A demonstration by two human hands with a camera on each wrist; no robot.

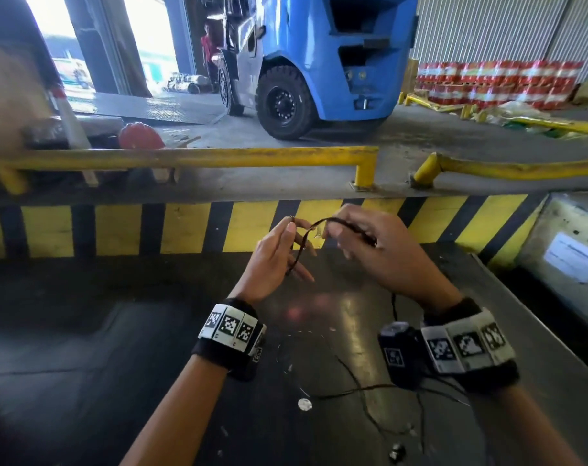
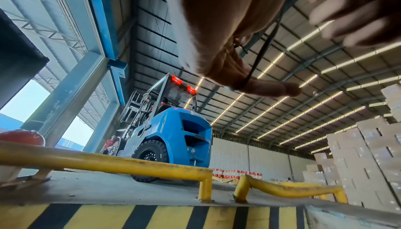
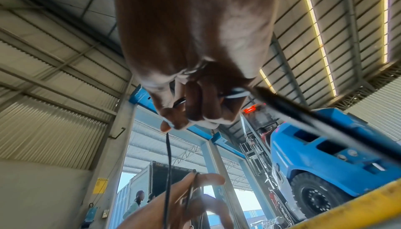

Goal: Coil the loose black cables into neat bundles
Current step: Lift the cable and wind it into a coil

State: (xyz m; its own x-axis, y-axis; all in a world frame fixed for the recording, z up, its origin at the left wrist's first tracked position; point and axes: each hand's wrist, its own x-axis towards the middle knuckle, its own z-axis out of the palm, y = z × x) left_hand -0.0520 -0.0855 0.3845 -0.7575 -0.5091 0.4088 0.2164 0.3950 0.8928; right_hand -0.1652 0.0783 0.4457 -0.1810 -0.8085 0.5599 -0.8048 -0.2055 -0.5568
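A thin black cable [image 1: 314, 227] arcs between my two hands above the dark table [image 1: 118, 331]. My left hand [image 1: 287, 243] pinches one end of it between thumb and forefinger, and the cable runs down across its palm. The wrist view shows that cable [image 2: 260, 50] crossing the left thumb. My right hand [image 1: 353, 233] has its fingers curled round the cable [image 3: 168, 155], which hangs from its fingertips toward the left hand [image 3: 195, 186]. The rest of the cable trails under my right wrist and lies in loose loops [image 1: 363, 391] on the table.
A striped yellow-and-black edge [image 1: 185, 227] borders the table's far side, with yellow guard rails [image 1: 198, 156] beyond. A blue forklift [image 1: 319, 62] stands on the floor behind them. A pale box with a label [image 1: 568, 250] sits at the right. Small bits [image 1: 304, 404] lie on the table.
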